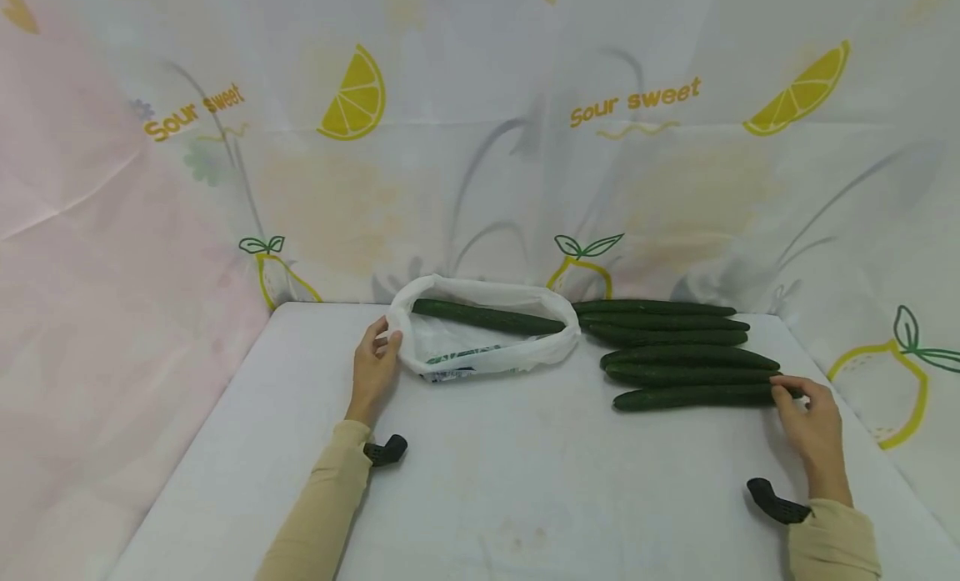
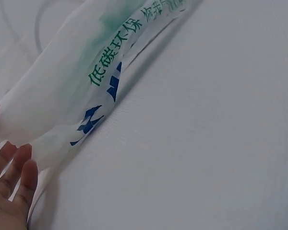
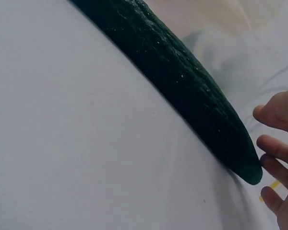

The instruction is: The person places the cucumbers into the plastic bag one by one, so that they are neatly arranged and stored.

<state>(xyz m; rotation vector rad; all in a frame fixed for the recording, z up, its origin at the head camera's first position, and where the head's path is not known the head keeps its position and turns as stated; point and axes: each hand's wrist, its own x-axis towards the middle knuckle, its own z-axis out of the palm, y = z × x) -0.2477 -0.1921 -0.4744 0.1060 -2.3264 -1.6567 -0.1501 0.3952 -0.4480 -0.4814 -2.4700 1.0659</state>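
A white plastic bag [image 1: 510, 360] with green and blue print lies with its wide mouth facing up, and one cucumber [image 1: 487, 317] rests inside. At the bag's left end my left hand [image 1: 375, 368] holds the rim; in the left wrist view, the fingers [image 2: 26, 184] bend against the plastic. To the right of the bag lies a stack of several dark green cucumbers [image 1: 675, 335]. My right hand [image 1: 813, 423] is at the right end of the nearest cucumber [image 1: 690, 398]. The right wrist view shows its fingers [image 3: 276, 146] spread beside that cucumber's tip, not wrapped round it.
All of this lies on a white-covered table [image 1: 525, 473]. A cloth backdrop [image 1: 480, 172] with printed lemons rises along the table's back edge and both sides. Black wrist-worn pieces [image 1: 776, 502] stick out inward from the sleeves.
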